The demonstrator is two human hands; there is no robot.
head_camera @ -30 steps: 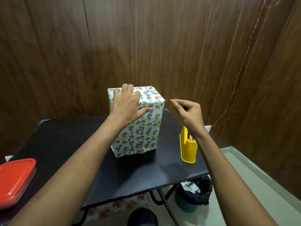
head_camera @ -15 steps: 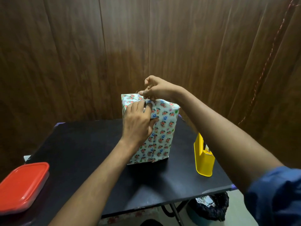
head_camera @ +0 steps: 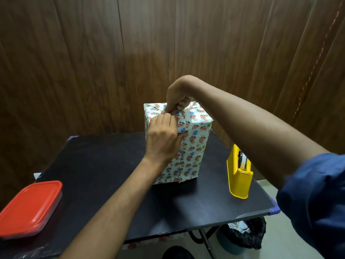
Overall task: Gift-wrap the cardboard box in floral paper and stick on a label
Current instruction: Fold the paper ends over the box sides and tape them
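Observation:
The box, wrapped in white floral paper, stands upright at the back middle of the black table. My left hand presses flat against its near face, fingers curled over the top front edge and thumb pointing right across the face. My right hand reaches over from the right and hangs above the top, its fingertips pinched at that edge just above my left fingers. I cannot tell whether a strip of tape is between them. No label is visible.
A yellow tape dispenser stands right of the box near the table's right edge. A red-lidded container lies at the front left. A bin with a black bag sits on the floor under the right corner. A wood-panelled wall is behind.
My right hand moved from beside the dispenser up and left onto the box's top edge. My left hand slid from the upper part of the box down onto its near face.

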